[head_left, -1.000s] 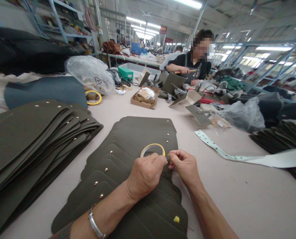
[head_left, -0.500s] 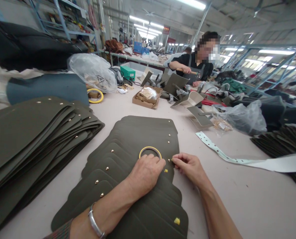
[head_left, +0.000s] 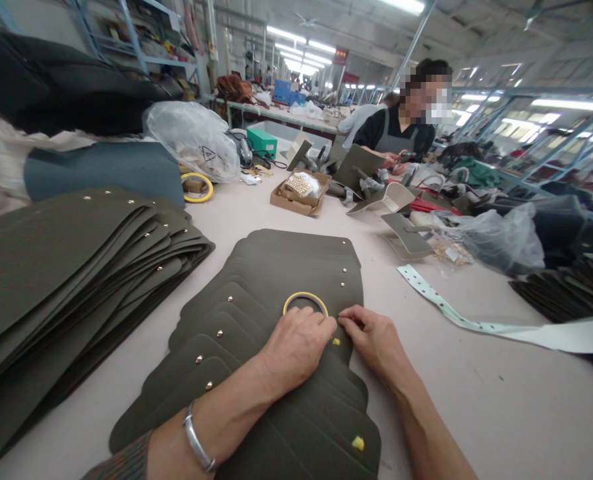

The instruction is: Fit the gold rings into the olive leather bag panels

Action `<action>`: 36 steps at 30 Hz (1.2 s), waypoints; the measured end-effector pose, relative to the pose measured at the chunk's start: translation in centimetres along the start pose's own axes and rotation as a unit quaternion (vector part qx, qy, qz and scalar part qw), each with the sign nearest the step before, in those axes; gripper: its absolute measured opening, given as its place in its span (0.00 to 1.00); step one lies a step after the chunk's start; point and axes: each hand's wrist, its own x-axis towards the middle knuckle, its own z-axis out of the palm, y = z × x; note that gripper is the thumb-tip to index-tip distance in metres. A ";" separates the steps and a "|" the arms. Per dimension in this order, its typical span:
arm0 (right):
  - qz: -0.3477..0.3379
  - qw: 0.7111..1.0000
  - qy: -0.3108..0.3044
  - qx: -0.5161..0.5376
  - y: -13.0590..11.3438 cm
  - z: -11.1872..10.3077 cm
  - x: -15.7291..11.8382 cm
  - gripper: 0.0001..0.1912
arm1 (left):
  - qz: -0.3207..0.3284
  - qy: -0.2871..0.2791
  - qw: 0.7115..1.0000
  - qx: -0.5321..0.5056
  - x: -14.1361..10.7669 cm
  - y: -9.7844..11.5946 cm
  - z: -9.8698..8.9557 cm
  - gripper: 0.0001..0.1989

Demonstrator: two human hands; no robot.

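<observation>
Gripping a yellow ring-shaped tape roll (head_left: 306, 295), the left hand (head_left: 296, 343) covers its near edge and part of the overlapping dark olive sheet panels (head_left: 296, 257) beneath. The right hand (head_left: 371, 333) has thumb and forefinger together at the right edge of these panels; whether anything lies between them cannot be told. A small yellow piece (head_left: 336, 341) lies on the panels between the hands; a second yellow scrap (head_left: 358, 443) lies at the near right corner. To the left, a fanned stack of dark olive panels (head_left: 66, 267) occupies the pale tabletop (head_left: 476, 400). At the far side are a clear plastic bag (head_left: 191, 137), a green box (head_left: 262, 143) and an open brown cardboard box (head_left: 296, 204). To the right, a long pale green dotted strip (head_left: 429, 291) runs onto a dark layered pile (head_left: 566, 290). A co-worker (head_left: 374, 137) is beyond the far-right clutter.
</observation>
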 end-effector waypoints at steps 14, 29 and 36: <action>0.010 1.000 0.023 -0.017 0.3 -0.1 -1.0 0.10 | -0.003 -0.010 1.000 -0.005 0.0 0.0 -0.3 0.05; -0.018 0.995 -0.093 -0.037 -0.5 -1.1 -0.7 0.21 | 0.037 0.077 0.994 -0.074 -0.5 -0.8 -0.4 0.10; -0.019 0.995 -0.004 0.102 0.1 -1.2 -1.1 0.13 | 0.037 0.111 0.980 -0.162 -0.5 -1.3 0.3 0.10</action>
